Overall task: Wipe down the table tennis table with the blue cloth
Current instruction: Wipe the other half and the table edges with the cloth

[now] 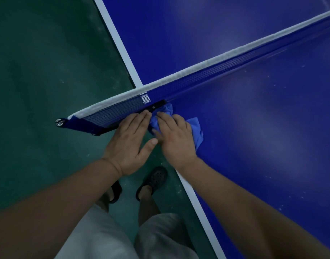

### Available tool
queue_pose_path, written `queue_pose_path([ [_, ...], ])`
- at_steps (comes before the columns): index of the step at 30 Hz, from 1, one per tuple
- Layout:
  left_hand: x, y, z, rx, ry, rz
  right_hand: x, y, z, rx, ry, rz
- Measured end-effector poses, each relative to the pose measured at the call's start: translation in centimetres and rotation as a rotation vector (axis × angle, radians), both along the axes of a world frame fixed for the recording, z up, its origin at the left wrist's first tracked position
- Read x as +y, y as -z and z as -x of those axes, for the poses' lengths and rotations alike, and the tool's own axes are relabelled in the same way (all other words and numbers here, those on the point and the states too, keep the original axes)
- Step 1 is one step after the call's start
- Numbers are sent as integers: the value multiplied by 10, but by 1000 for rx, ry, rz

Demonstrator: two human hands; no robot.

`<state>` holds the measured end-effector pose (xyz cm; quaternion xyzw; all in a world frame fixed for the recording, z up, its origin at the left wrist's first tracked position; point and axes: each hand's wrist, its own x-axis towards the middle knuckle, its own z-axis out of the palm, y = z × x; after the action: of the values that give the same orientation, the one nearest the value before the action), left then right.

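The crumpled blue fabric cloth [195, 128] is lying directly under the right hand [174, 139], at the near edge of the dark blue table tennis table [263, 156], with its bunch running from the fingertips back past the little-finger side. This hand is pressing it with nearly straight fingers, not clenching. The left hand [129, 144], flat and released, is lying just beside it, with its fingertips at the black net clamp [156, 106].

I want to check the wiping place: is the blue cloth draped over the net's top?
No, the blue cloth lies on the table at the foot of the net, pressed under the right hand.
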<state>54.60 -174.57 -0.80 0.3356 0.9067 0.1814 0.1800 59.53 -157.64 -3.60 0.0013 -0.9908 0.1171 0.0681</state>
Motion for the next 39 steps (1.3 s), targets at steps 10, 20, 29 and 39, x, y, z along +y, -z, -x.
queue_pose_path([
  [10, 3, 3, -4, 8, -12, 17, 2, -3, 8, -48, 224, -9],
  [20, 6, 6, -6, 2, -44, -24, 12, -10, -2, -115, 123, 15],
  [29, 3, 2, -2, -3, -39, -60, -7, -11, 7, -90, 321, 52],
  [39, 5, 5, -7, -19, -99, -67, 142, -21, 33, -95, 670, 94],
])
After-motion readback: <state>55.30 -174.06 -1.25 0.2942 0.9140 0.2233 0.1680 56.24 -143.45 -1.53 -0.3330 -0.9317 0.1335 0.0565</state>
